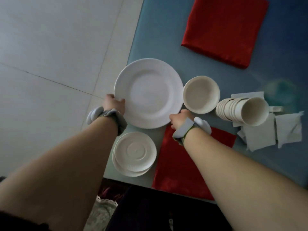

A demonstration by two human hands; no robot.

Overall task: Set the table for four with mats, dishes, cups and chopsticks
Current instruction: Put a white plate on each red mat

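I hold the large round white ceramic plate (148, 93) by its rim at the table's edge, partly out over the floor — a slip there drops it. My left hand (115, 104) grips the rim at eight o'clock, fingers curled; my right hand (179, 119) pinches it at five o'clock. The nearest red cloth mat (188, 164) lies at five o'clock of the plate — the cream bowl (201, 94) crowds the swing.

The plate (148, 93) hangs over the bench's (166, 30) left edge. Just right of the plate stands a bowl (201, 94); farther right, a cup stack (243, 110) lies on its side upon napkins (270, 135). Nearer than the plate: saucers (134, 154), and right of them a mat (188, 164). Beyond the plate, to the right, a second mat (223, 30)
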